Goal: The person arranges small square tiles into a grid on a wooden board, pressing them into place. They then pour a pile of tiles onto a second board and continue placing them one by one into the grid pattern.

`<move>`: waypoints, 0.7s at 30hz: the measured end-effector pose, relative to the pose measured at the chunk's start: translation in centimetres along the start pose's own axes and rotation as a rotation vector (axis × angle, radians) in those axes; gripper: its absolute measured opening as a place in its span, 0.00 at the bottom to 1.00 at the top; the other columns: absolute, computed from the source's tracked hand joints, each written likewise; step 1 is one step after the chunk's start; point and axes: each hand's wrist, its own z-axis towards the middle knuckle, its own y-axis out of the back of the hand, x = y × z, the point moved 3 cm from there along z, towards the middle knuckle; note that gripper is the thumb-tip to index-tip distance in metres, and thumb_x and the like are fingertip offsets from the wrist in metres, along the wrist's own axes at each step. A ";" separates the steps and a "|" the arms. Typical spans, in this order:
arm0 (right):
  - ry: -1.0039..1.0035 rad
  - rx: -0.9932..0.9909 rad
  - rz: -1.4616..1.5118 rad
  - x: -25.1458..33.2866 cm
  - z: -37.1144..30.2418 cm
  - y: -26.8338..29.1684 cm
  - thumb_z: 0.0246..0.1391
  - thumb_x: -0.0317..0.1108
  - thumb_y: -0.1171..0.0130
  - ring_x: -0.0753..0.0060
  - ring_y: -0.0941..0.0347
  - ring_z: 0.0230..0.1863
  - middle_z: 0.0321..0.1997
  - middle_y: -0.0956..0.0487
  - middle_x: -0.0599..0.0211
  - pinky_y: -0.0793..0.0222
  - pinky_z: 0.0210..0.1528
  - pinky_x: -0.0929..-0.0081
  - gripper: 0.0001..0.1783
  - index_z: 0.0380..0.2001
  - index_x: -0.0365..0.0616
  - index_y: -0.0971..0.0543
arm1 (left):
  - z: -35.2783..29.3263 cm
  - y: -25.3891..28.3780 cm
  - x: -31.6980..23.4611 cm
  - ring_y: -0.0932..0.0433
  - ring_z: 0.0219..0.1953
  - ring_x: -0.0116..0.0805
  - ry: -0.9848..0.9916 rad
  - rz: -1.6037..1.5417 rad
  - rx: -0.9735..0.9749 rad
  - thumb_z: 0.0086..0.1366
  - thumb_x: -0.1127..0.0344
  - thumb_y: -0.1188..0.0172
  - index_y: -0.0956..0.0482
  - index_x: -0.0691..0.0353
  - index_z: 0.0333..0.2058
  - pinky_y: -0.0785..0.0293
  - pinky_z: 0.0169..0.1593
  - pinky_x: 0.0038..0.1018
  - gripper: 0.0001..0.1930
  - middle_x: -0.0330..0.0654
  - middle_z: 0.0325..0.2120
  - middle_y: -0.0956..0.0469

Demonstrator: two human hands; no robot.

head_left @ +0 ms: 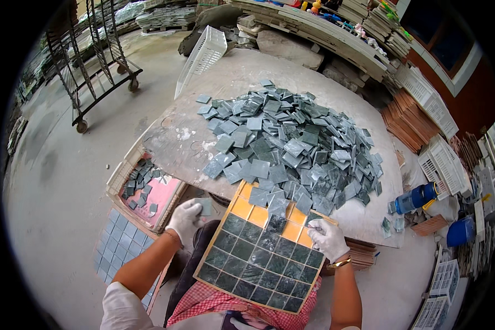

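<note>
My left hand (185, 218), in a white glove, pinches a square grey-green stone tile (204, 206) left of a tile tray. The tray (241, 206) is an orange-yellow grid frame tilted across my lap, its far edge against the table. Dark green tiles (261, 256) fill its nearer rows; orange cells show in the far rows. Loose tiles (278, 208) overlap its far middle. My gloved right hand (328, 241) is at the tray's right edge, fingers closed on a dark tile (314, 218) over the far right cells. Part of that tile is hidden by the fingers.
A big heap of loose tiles (291, 143) covers much of the table (176, 140). At left stand a pink-bottomed crate (168, 201) with tile pieces and a sheet of lighter tiles (118, 242). A blue bottle (415, 199) lies at right. A wheeled rack (102, 104) stands far left.
</note>
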 end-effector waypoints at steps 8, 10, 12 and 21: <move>0.101 -0.309 -0.623 -1.2 4.3 0.3 0.43 0.37 0.34 0.57 0.24 0.42 0.39 0.21 0.58 0.29 0.45 0.67 0.20 0.40 0.41 0.23 | 4.3 25.0 -5.2 0.27 0.41 0.28 -0.495 0.114 -0.266 0.68 0.66 0.49 0.35 0.64 0.52 0.27 0.43 0.18 0.16 0.40 0.40 0.26; 0.161 -0.320 -0.683 -0.4 4.5 -0.2 0.43 0.41 0.34 0.57 0.26 0.45 0.45 0.24 0.60 0.29 0.46 0.64 0.25 0.46 0.45 0.26 | 4.1 23.0 -2.3 0.27 0.39 0.30 -0.527 0.163 -0.236 0.67 0.63 0.48 0.33 0.60 0.51 0.26 0.40 0.20 0.16 0.40 0.39 0.26; 0.185 -0.326 -0.751 0.0 4.8 -0.4 0.43 0.44 0.34 0.56 0.27 0.48 0.52 0.28 0.62 0.29 0.48 0.63 0.31 0.51 0.48 0.29 | 2.8 16.5 -1.2 0.27 0.36 0.30 -0.225 -0.383 -0.289 0.68 0.59 0.48 0.32 0.57 0.51 0.26 0.38 0.22 0.16 0.40 0.37 0.26; 0.131 -0.360 -0.161 -2.3 6.3 1.5 0.55 0.33 0.46 0.64 0.22 0.28 0.37 0.19 0.55 0.28 0.33 0.70 0.15 0.45 0.40 0.24 | -0.1 4.9 2.0 0.24 0.31 0.29 -0.211 -0.336 -0.222 0.68 0.63 0.50 0.30 0.59 0.49 0.27 0.33 0.23 0.13 0.38 0.36 0.23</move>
